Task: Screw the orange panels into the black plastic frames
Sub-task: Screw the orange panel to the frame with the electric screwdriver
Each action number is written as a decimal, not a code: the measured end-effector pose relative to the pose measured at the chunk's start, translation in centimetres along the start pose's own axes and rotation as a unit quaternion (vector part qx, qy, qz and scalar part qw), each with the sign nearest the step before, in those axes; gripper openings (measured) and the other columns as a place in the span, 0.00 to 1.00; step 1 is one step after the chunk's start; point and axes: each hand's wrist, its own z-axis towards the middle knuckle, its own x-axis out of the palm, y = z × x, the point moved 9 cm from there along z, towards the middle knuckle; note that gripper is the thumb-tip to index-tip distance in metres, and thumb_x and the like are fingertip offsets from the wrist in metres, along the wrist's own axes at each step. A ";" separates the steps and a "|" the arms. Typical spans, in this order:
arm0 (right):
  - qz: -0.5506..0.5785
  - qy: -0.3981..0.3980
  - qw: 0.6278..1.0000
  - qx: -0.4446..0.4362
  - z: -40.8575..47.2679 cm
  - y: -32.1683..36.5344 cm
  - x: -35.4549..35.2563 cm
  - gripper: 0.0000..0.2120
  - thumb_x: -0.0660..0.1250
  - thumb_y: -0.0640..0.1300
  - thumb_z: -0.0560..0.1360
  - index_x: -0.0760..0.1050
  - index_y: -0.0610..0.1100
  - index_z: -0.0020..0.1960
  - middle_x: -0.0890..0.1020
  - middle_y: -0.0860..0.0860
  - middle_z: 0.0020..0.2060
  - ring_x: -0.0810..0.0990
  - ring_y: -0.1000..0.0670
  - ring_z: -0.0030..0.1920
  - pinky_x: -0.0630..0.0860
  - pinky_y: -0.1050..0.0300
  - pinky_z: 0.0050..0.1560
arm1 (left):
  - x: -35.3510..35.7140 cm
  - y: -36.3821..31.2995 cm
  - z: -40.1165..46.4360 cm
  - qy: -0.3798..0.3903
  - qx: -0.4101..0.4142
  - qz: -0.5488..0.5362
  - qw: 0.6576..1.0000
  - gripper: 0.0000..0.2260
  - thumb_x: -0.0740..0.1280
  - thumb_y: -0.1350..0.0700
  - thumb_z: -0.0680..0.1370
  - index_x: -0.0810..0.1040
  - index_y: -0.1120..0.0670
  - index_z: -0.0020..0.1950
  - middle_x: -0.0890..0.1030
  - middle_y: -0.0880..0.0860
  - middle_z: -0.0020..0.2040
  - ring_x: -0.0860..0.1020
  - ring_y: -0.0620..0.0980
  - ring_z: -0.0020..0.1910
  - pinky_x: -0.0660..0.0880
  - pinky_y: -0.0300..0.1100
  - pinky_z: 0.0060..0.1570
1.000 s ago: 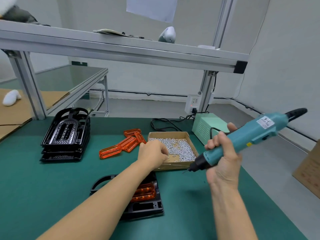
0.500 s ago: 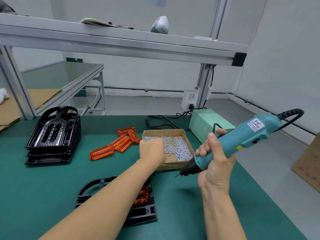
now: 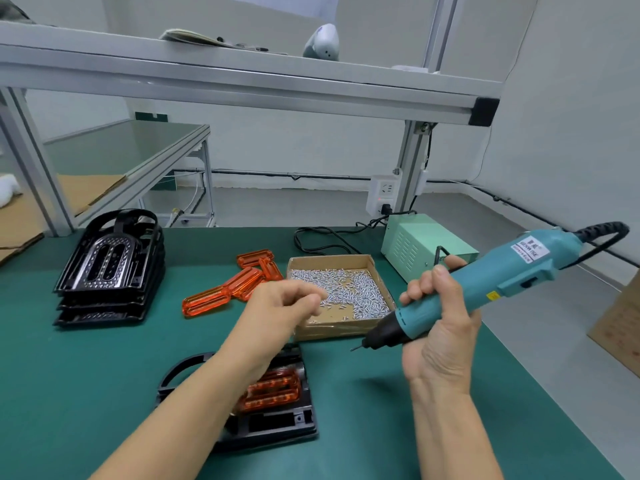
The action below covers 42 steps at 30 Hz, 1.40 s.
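A black plastic frame [image 3: 277, 421] lies on the green mat in front of me with an orange panel [image 3: 273, 391] seated in it; my left forearm hides part of both. My left hand [image 3: 281, 306] hovers at the front-left corner of the cardboard screw box [image 3: 332, 329]. Its thumb and fingers are pinched together, seemingly on a screw, though motion blur hides it. My right hand [image 3: 440, 337] grips a teal electric screwdriver [image 3: 519, 271] in the air to the right of the box, with the bit pointing down-left.
Loose orange panels [image 3: 221, 296] lie left of the box. A stack of black frames [image 3: 110, 271] stands at the far left. A green power supply [image 3: 419, 247] with cables sits behind the box. A cardboard carton [image 3: 620, 323] stands off the table's right edge.
My left hand has lifted slightly out of the screw box and drawn back toward me with its fingers pinched. The screwdriver has stayed raised, and my head view has shifted a little.
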 end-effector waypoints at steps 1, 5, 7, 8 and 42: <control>0.004 0.006 1.000 0.003 -0.1 0.0 0.2 0.08 0.66 0.39 0.71 0.72 0.47 0.49 0.71 0.52 0.28 0.71 0.54 0.28 0.72 0.62 0.32 | -0.8 0.4 -1.4 -0.002 -0.014 -0.045 0.999 0.08 0.67 0.62 0.77 0.85 0.52 0.43 0.82 0.49 0.35 0.75 0.41 0.33 0.74 0.32 0.36; 0.027 0.037 0.999 0.026 -0.9 -0.5 1.7 0.11 0.68 0.40 0.72 0.71 0.49 0.51 0.73 0.53 0.32 0.73 0.55 0.31 0.74 0.62 0.38 | -2.6 2.1 -4.7 -0.020 -0.078 -0.157 0.984 0.10 0.66 0.64 0.77 0.85 0.54 0.41 0.83 0.54 0.36 0.79 0.44 0.35 0.76 0.34 0.36; 0.046 0.050 0.997 0.045 -1.2 -1.1 2.8 0.09 0.68 0.41 0.73 0.71 0.50 0.51 0.73 0.54 0.32 0.72 0.56 0.30 0.74 0.62 0.40 | -2.6 2.2 -5.1 -0.025 -0.092 -0.188 0.978 0.10 0.64 0.66 0.77 0.84 0.57 0.41 0.83 0.57 0.37 0.79 0.45 0.34 0.77 0.35 0.35; 0.057 0.052 0.995 0.057 -1.3 -1.4 3.2 0.08 0.67 0.42 0.73 0.72 0.51 0.50 0.73 0.55 0.31 0.72 0.57 0.29 0.74 0.63 0.38 | -2.5 2.2 -5.2 -0.023 -0.098 -0.203 0.974 0.09 0.64 0.66 0.77 0.83 0.59 0.43 0.83 0.57 0.38 0.78 0.46 0.34 0.77 0.36 0.35; 0.120 0.077 0.989 0.050 -2.2 -2.0 7.4 0.06 0.64 0.40 0.75 0.72 0.50 0.48 0.69 0.56 0.27 0.69 0.58 0.25 0.71 0.65 0.31 | 0.5 3.0 -5.9 0.020 -0.215 -0.486 0.847 0.07 0.67 0.64 0.69 0.85 0.57 0.36 0.80 0.56 0.36 0.76 0.46 0.33 0.77 0.35 0.31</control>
